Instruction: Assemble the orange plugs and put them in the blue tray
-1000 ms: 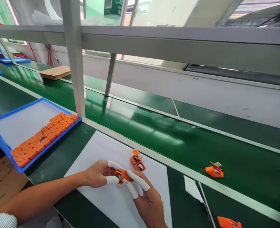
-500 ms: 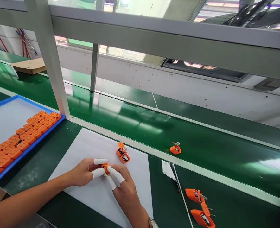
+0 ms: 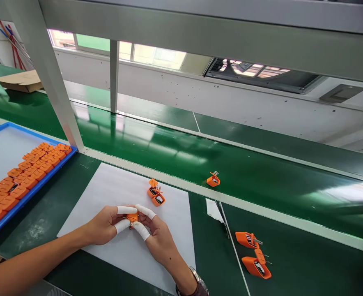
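My left hand [image 3: 107,224] and my right hand [image 3: 157,236] meet over a white sheet [image 3: 107,193] and pinch one small orange plastic part [image 3: 133,216] between them. White finger cots cover the thumbs and forefingers. Just beyond my fingers two more orange parts [image 3: 155,193] lie on the sheet with their metal insides showing. Most of the held part is hidden by my fingertips.
A blue tray [image 3: 40,187] at the left holds rows of several orange parts [image 3: 24,174]. One orange part [image 3: 213,180] rides the green conveyor belt [image 3: 261,181]. Two more parts [image 3: 252,255] lie at the right front. A grey frame post [image 3: 50,88] stands behind the tray.
The view has swung right and down. The part on the belt has drifted left. My hands stay closed on the same orange part, thumbs now pressing it from above.
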`<action>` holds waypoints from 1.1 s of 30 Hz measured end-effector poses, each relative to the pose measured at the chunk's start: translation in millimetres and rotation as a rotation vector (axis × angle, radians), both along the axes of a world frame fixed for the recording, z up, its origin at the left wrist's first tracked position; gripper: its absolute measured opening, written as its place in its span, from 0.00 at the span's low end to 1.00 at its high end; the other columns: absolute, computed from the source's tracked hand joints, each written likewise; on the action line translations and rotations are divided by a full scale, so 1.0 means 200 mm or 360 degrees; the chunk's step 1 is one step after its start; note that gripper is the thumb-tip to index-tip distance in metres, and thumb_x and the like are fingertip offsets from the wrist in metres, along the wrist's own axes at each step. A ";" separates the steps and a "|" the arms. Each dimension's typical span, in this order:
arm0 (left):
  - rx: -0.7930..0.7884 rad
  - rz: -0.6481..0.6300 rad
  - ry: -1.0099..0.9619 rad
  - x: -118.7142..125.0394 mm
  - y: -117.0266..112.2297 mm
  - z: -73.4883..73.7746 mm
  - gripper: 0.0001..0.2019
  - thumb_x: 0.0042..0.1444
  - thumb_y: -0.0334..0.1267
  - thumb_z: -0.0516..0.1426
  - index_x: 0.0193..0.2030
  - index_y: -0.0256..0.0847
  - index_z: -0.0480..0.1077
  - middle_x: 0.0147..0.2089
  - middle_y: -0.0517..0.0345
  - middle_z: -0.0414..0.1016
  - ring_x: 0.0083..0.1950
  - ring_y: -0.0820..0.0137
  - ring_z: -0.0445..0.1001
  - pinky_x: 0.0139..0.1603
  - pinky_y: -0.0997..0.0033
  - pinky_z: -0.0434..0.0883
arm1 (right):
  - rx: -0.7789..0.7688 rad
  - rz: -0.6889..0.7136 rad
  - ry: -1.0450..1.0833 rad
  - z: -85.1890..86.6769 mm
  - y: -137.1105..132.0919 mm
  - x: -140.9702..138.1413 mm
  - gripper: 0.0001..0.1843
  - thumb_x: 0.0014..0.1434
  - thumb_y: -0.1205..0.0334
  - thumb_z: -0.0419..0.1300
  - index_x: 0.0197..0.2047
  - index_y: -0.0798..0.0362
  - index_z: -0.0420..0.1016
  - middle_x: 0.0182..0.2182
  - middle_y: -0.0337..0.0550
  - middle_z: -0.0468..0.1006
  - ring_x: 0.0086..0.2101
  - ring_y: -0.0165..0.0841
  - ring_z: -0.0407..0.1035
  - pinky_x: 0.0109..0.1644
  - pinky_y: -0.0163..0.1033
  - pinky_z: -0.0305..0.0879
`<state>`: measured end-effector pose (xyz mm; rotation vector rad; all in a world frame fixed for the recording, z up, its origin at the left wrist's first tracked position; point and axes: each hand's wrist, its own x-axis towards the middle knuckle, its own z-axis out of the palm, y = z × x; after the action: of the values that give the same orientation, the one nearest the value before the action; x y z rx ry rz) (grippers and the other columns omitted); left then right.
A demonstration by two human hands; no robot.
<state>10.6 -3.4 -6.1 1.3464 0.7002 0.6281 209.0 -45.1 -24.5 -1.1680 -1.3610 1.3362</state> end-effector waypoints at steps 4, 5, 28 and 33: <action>0.0019 0.0035 0.0010 0.00 0.01 -0.02 0.17 0.63 0.36 0.58 0.59 0.43 0.73 0.67 0.53 0.69 0.66 0.58 0.69 0.68 0.56 0.67 | 0.0146 -0.0039 -0.0128 -0.02 0.00 -0.02 0.22 0.65 0.59 0.60 0.61 0.48 0.67 0.48 0.47 0.79 0.48 0.40 0.76 0.56 0.53 0.75; 0.0010 0.0049 0.0014 0.00 0.01 -0.02 0.17 0.63 0.36 0.58 0.59 0.43 0.73 0.67 0.54 0.69 0.66 0.58 0.70 0.68 0.56 0.67 | 0.0160 -0.0042 -0.0113 -0.02 0.00 -0.03 0.21 0.65 0.59 0.60 0.61 0.48 0.67 0.48 0.47 0.79 0.48 0.40 0.76 0.56 0.52 0.75; 0.0041 0.0299 0.0333 -0.05 0.08 -0.06 0.26 0.55 0.51 0.65 0.56 0.41 0.71 0.62 0.48 0.75 0.65 0.52 0.71 0.66 0.52 0.68 | 0.1395 0.0110 -0.2073 0.05 0.03 -0.08 0.17 0.67 0.73 0.45 0.53 0.68 0.71 0.45 0.62 0.78 0.37 0.42 0.72 0.36 0.44 0.72; 0.0020 0.0303 0.0376 -0.06 0.08 -0.04 0.31 0.54 0.51 0.65 0.62 0.42 0.67 0.66 0.47 0.71 0.66 0.52 0.69 0.67 0.53 0.68 | 0.1376 0.0159 -0.2083 0.03 0.04 -0.08 0.14 0.66 0.75 0.47 0.46 0.64 0.74 0.46 0.63 0.77 0.38 0.41 0.72 0.39 0.44 0.73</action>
<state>-0.7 12.5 -14.9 1.3887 1.0262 0.6302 193.2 -38.1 -18.4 -1.3070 -2.5193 -0.2600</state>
